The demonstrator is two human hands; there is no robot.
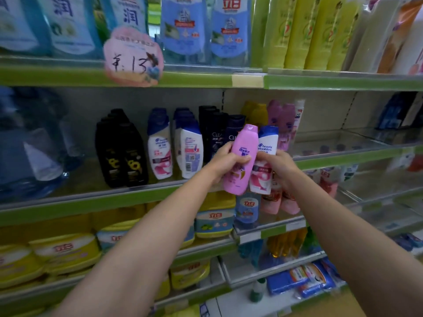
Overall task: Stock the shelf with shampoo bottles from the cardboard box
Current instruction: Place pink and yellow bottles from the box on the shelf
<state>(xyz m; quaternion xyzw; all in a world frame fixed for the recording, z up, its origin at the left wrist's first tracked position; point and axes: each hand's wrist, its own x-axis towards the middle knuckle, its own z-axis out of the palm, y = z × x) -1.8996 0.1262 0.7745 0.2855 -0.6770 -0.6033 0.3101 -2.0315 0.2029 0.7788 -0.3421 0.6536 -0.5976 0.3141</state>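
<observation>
My left hand (225, 162) grips a pink Rejoice shampoo bottle (240, 156), held upright in front of the middle shelf (91, 202). Beside it on the right, my right hand (278, 167) grips a white Head & Shoulders bottle (265, 156) with a blue cap. The two bottles touch side by side. On the shelf behind stand black bottles (123, 154), white Head & Shoulders bottles (174, 147), dark Clear bottles (217, 131) and pink and yellow bottles (274, 115). No cardboard box is in view.
The shelf above carries blue refill pouches (183, 28), yellow-green bottles (304, 33) and a round price tag (134, 57). Lower shelves hold yellow detergent tubs (64, 250) and blue packs (306, 280). A bare stretch of the middle shelf (343, 143) lies to the right.
</observation>
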